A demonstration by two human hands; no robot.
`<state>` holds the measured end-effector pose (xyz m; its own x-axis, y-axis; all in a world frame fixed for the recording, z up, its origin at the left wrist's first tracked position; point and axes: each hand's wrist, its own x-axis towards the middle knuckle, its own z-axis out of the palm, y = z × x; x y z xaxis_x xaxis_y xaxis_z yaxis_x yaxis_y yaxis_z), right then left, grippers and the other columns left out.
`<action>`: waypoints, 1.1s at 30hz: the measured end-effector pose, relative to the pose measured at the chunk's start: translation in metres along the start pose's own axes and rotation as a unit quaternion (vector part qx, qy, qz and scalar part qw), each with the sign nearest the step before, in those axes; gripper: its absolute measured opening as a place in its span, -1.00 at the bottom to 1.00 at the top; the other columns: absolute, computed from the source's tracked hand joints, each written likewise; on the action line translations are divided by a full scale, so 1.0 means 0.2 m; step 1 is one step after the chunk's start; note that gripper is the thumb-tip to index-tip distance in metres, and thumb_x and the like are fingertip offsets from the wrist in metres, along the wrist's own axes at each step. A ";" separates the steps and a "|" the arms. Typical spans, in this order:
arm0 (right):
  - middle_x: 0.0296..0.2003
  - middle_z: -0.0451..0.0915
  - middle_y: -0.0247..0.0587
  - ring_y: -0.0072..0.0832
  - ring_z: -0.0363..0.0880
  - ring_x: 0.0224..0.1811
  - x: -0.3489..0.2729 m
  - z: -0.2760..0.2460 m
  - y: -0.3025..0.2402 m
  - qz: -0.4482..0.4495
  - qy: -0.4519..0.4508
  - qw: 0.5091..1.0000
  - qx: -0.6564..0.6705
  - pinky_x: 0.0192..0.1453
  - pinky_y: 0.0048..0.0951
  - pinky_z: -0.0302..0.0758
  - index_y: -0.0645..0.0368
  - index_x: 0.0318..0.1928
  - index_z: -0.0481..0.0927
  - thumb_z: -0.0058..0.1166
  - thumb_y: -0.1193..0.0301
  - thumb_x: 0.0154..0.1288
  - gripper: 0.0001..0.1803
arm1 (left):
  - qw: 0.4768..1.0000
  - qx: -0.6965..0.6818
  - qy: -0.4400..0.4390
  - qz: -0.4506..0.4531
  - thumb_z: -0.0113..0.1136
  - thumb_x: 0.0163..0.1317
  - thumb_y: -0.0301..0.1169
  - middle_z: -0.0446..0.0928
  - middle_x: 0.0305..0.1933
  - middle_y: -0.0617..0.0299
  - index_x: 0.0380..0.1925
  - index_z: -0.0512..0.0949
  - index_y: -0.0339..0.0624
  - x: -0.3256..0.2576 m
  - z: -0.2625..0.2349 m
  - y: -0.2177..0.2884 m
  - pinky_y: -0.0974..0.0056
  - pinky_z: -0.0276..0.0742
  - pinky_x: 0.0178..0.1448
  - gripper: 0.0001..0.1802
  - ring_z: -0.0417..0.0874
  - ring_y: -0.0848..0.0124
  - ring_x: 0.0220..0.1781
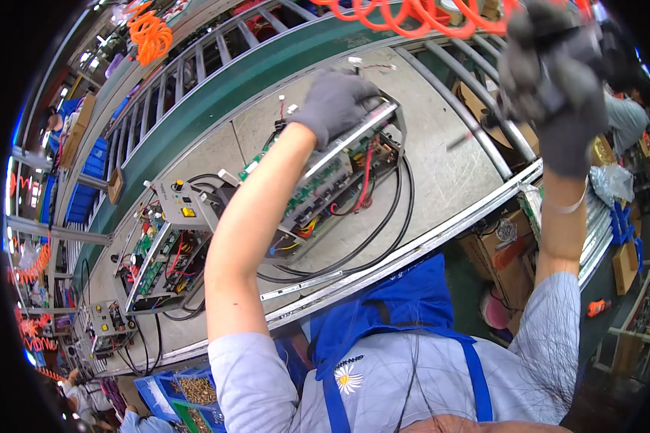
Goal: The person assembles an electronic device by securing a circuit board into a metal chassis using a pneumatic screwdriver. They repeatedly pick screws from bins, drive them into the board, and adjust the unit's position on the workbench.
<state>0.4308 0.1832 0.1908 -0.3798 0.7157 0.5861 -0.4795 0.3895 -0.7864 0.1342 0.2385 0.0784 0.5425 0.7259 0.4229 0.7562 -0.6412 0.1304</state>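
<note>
Grey-gloved left hand [336,101] grips chassis [325,180]; right hand [556,79] seemingly clenched

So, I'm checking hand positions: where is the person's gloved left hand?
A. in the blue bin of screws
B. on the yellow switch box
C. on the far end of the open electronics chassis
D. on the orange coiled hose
C: the left hand grips the top edge of the open chassis, circuit boards exposed, on the bench.

Open metal chassis [332,169] with green circuit boards, red and black wiring inside, black cable looping out beneath. Tilted up on one edge on the counter [440,151], silver top rail uppermost. Dark blurred tool [549,65] raised high at upper right.
</note>
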 end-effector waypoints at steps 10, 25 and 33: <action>0.03 0.44 -0.06 -0.19 0.45 0.10 -0.78 0.37 0.54 -0.159 0.206 0.965 -0.023 0.30 -0.10 0.36 0.03 0.16 0.42 0.19 0.00 0.14 -0.36 | 0.977 -0.199 -0.065 -0.047 0.42 -0.10 -0.22 0.53 0.09 -0.02 0.31 0.36 0.02 -0.52 -0.19 0.85 -0.01 0.39 0.19 -0.14 0.53 -0.02 0.11; -0.31 0.63 0.04 -0.41 0.61 -0.54 -0.92 0.92 0.71 0.608 -0.313 0.700 0.206 -0.50 -0.45 0.55 0.39 0.30 0.29 0.25 -0.05 0.02 -0.02 | 0.932 0.029 0.007 -0.362 0.25 -0.18 -0.46 0.57 -0.27 0.06 -0.33 0.56 -0.08 -1.55 -0.10 1.02 -0.07 0.13 0.49 -0.70 0.55 0.00 0.03; -0.42 0.55 -0.23 -0.54 0.54 -0.62 -0.97 1.08 0.72 0.624 -0.317 0.701 0.140 -0.58 -0.55 0.50 0.29 0.28 0.31 0.31 0.00 -0.10 -0.03 | 0.538 0.383 0.094 -0.745 0.12 0.04 -0.50 0.65 -0.19 -0.08 -0.16 0.62 -0.19 -2.66 -0.79 1.32 0.00 0.60 0.00 -0.69 0.70 0.03 -0.13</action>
<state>0.2647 -0.0252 0.0051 -0.8737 -0.0375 -0.4850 0.4361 -0.5023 -0.7467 -0.0133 -0.3561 0.0284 -0.8666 0.2089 0.4532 0.2694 0.9603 0.0727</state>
